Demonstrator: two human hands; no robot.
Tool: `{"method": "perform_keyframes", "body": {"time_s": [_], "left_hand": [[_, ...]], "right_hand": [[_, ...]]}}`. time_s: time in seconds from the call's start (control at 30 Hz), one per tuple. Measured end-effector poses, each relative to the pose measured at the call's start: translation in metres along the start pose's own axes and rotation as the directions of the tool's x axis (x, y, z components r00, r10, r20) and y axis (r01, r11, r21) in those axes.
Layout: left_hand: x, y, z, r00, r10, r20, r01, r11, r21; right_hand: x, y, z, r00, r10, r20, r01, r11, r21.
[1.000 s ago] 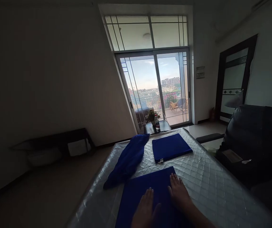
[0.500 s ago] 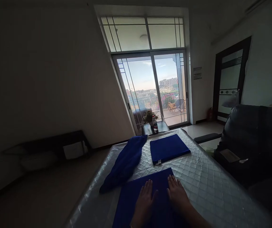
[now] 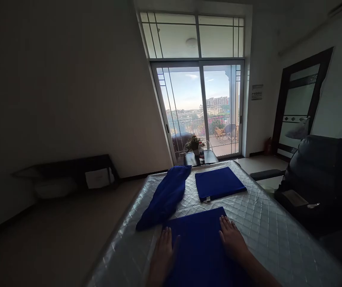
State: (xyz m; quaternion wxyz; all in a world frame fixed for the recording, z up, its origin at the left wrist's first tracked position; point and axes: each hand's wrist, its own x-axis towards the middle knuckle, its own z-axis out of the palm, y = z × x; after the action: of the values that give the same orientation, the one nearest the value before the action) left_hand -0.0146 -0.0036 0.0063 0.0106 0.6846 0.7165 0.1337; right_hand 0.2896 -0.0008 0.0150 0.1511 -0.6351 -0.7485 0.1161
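Observation:
A dark blue cloth [image 3: 199, 243] lies flat in a rectangle on the quilted, plastic-covered mattress [image 3: 266, 223], its near end running out of the picture. My left hand [image 3: 162, 253] rests along its left edge, fingers stretched forward and thumb apart. On the right edge, my right hand [image 3: 232, 237] lies flat with its fingers extended. Just beyond is a second blue cloth, folded into a neat rectangle [image 3: 218, 182] with a small white label at its near edge. To its left sprawls a loose, crumpled blue cloth [image 3: 165, 195].
Past the mattress stands a small black table [image 3: 193, 158] with a potted plant [image 3: 194, 143] and a bottle [image 3: 201, 151], before a sliding glass door [image 3: 185, 103]. A black leather chair [image 3: 323, 175] flanks the right side. Low dark furniture [image 3: 69, 169] sits by the left wall.
My left hand has moved left, from the middle of the near cloth to its left edge. My right hand stays at the right edge. The whole view has shifted slightly.

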Motion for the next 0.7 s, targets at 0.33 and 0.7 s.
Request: {"method": "perform_keyframes", "body": {"time_s": [0.33, 0.7], "left_hand": [[0.0, 0.0, -0.006, 1.0, 0.014, 0.006, -0.014, 0.999, -0.042], [0.004, -0.003, 0.004, 1.0, 0.001, 0.01, 0.0, 1.0, -0.014]], "right_hand": [[0.014, -0.008, -0.016, 0.996, 0.026, 0.08, -0.017, 0.994, -0.109], [0.055, 0.008, -0.004, 1.0, 0.028, 0.004, -0.028, 0.997, -0.078]]}}
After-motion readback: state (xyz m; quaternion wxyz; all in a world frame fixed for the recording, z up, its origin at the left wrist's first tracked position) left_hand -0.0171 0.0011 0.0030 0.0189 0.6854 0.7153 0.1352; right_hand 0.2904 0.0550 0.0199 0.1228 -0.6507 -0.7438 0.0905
